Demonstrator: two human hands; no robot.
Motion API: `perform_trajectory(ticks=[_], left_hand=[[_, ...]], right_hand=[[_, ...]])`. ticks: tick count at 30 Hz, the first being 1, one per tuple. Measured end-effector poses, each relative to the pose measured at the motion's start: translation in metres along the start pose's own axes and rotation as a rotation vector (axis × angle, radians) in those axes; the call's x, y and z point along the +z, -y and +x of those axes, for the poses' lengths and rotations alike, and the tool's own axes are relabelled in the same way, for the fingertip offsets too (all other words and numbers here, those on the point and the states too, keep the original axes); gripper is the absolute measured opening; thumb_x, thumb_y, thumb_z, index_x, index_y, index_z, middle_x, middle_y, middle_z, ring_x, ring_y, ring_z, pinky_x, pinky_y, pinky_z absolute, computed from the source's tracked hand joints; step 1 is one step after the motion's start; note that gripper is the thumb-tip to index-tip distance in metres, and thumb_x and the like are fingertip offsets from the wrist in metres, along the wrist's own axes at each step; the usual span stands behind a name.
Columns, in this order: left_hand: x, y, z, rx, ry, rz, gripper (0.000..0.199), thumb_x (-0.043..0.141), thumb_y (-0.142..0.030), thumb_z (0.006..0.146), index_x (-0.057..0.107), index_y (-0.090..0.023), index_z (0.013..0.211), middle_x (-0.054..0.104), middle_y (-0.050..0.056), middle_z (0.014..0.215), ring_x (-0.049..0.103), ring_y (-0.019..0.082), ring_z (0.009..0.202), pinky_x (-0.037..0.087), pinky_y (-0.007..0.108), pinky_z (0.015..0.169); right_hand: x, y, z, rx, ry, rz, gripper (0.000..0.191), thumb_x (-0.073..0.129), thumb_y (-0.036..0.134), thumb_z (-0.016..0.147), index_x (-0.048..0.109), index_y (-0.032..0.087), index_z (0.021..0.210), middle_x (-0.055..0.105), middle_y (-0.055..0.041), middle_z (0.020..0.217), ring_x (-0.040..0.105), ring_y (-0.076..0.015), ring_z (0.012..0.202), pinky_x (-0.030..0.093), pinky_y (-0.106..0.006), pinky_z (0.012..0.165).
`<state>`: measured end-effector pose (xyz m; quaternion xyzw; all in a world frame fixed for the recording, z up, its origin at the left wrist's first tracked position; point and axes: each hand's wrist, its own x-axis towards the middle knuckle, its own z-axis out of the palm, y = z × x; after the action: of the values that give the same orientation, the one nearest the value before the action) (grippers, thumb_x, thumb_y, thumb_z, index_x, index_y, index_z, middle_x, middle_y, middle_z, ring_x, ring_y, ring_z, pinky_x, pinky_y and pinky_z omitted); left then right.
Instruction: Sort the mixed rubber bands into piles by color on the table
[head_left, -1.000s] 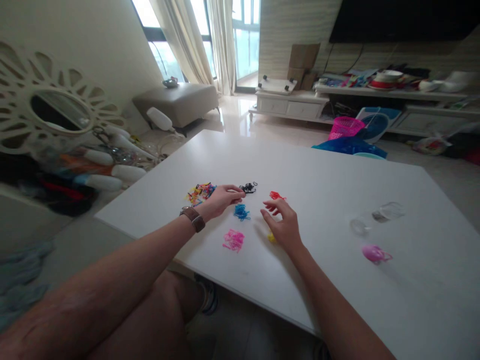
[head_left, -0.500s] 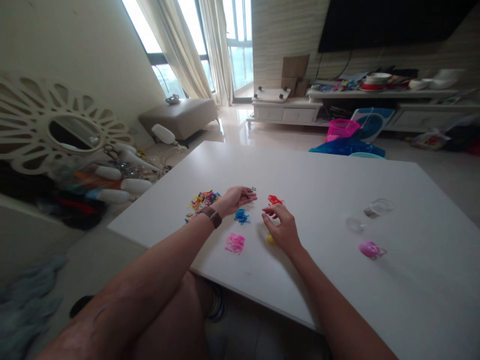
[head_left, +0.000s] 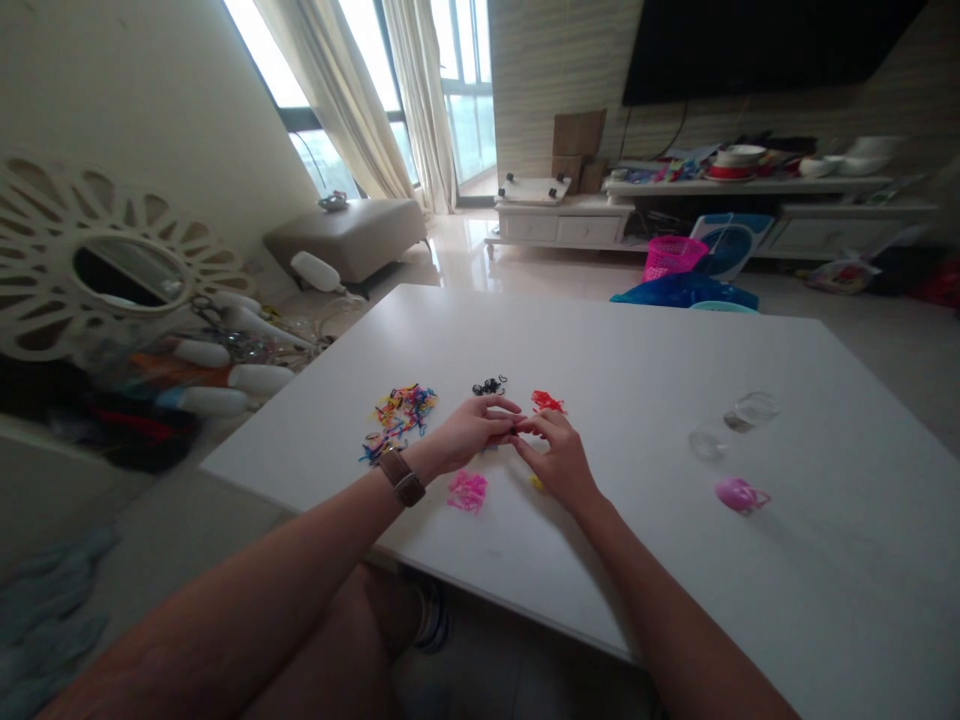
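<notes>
My left hand (head_left: 474,432), with a brown watch on its wrist, meets my right hand (head_left: 559,455) over the table. The fingertips of both pinch a small dark rubber band (head_left: 514,430), mostly hidden between them. Just beyond my left hand lies a pile of black rubber bands (head_left: 489,386). Red bands (head_left: 547,402) rest past my right fingers, and a bit of yellow bands (head_left: 537,482) shows beneath that hand. Pink bands (head_left: 467,492) lie nearer me. The blue pile is almost wholly covered by my left hand. To the left spreads a mixed-colour heap of bands (head_left: 405,410).
On the right of the white table (head_left: 637,380) are a clear jar (head_left: 752,411) lying on its side, a clear round lid (head_left: 707,445) and a pink-purple object with a loop (head_left: 739,494). Beyond the far edge stands a pink basket (head_left: 673,258).
My left hand has come back toward me from the black pile, uncovering it, and now meets my right hand. The right fingers have closed into a pinch. The view has shifted slightly.
</notes>
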<state>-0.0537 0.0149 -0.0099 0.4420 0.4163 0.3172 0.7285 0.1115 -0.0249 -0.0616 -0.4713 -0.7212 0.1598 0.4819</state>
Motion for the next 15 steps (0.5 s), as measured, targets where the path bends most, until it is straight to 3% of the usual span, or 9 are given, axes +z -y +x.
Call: perform_trajectory(ticks=[6, 15], left_hand=[[-0.003, 0.002, -0.005, 0.043, 0.081, 0.117, 0.023, 0.079, -0.025, 0.072, 0.071, -0.009, 0.086, 0.07, 0.007, 0.081, 0.065, 0.012, 0.076, 0.051, 0.027, 0.08], [-0.022, -0.007, -0.001, 0.186, 0.076, 0.614, 0.011, 0.071, -0.021, 0.075, 0.071, -0.012, 0.081, 0.071, 0.007, 0.072, 0.064, 0.013, 0.067, 0.05, 0.024, 0.065]], right_hand=[[0.0, 0.006, -0.001, -0.039, 0.025, -0.077, 0.008, 0.061, 0.019, 0.087, 0.067, 0.022, 0.081, 0.063, -0.0038, 0.082, 0.057, -0.0217, 0.086, 0.047, -0.036, 0.079], [-0.005, 0.005, 0.0, 0.022, -0.002, -0.111, 0.011, 0.058, 0.022, 0.089, 0.063, 0.022, 0.079, 0.06, -0.0036, 0.08, 0.057, -0.021, 0.084, 0.046, -0.034, 0.079]])
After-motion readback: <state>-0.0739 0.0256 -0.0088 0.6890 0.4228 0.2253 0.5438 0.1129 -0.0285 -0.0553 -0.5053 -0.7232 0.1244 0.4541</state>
